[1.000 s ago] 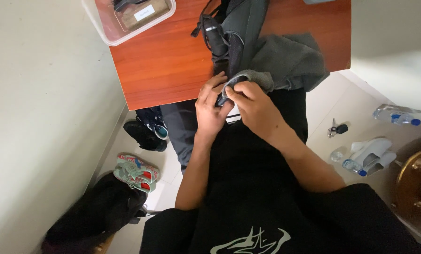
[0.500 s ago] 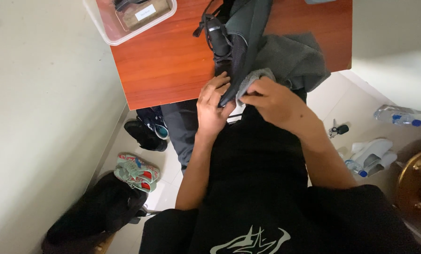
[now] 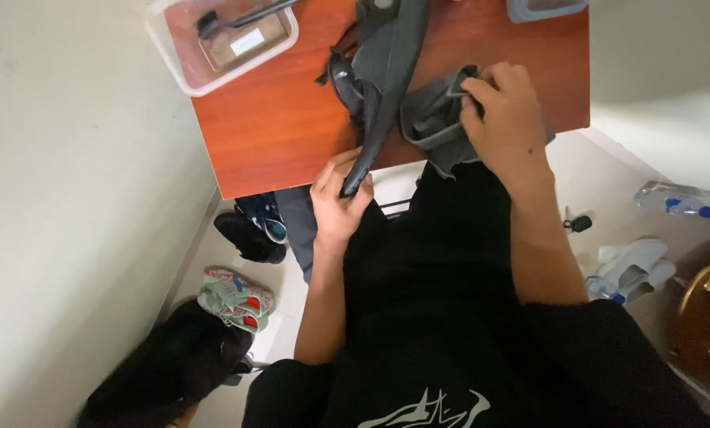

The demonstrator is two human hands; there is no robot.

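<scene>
A dark grey garment [image 3: 394,79] lies on a reddish wooden table [image 3: 267,127], running from the far edge down over the near edge. My left hand [image 3: 337,204] grips the garment's lower end just below the table's near edge. My right hand [image 3: 507,119] is closed on a bunched grey fold [image 3: 434,119] of the same garment at the table's near right part. Black straps hang from the cloth near the middle of the table.
A clear plastic box [image 3: 220,43] with small items stands at the table's far left, a grey container [image 3: 545,8] at the far right. On the floor lie shoes [image 3: 236,297], a black bag [image 3: 164,372], plastic bottles [image 3: 676,200] and keys [image 3: 577,224].
My hands have drawn apart: the right hand moved up and right onto the table with a grey fold, the left dropped below the table edge holding the garment's end.
</scene>
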